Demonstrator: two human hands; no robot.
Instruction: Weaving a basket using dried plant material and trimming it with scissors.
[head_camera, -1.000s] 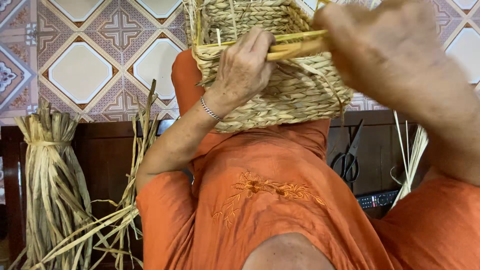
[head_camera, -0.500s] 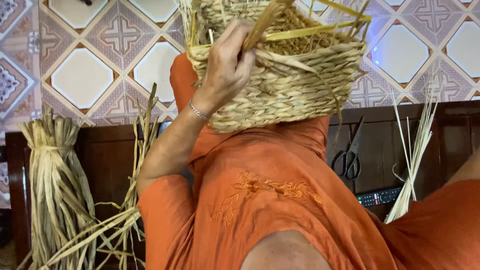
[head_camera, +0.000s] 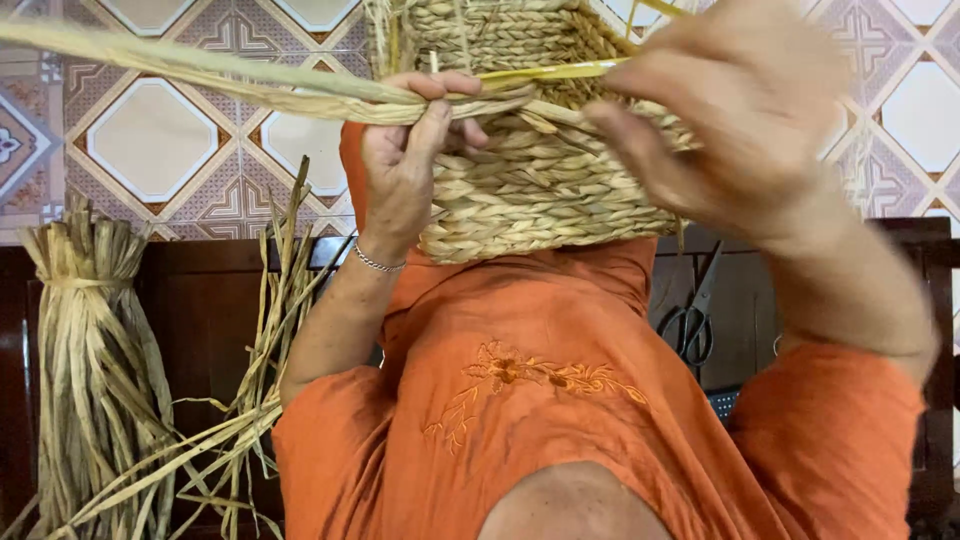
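Right hand back over patterned tiles

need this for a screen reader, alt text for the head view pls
Two bare hands weave a straw basket: the left hand grips a long fibre strand against its side, the right hand works at the rim. A tied fibre bundle stands left.

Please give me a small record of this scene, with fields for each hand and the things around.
left hand: grips twisted straw strand against the basket side
right hand: open, fingers spread by the rim, blurred
woven basket: pale straw, resting on orange garment
tied straw bundle: stands at far left
scissors: dark, beside the right arm
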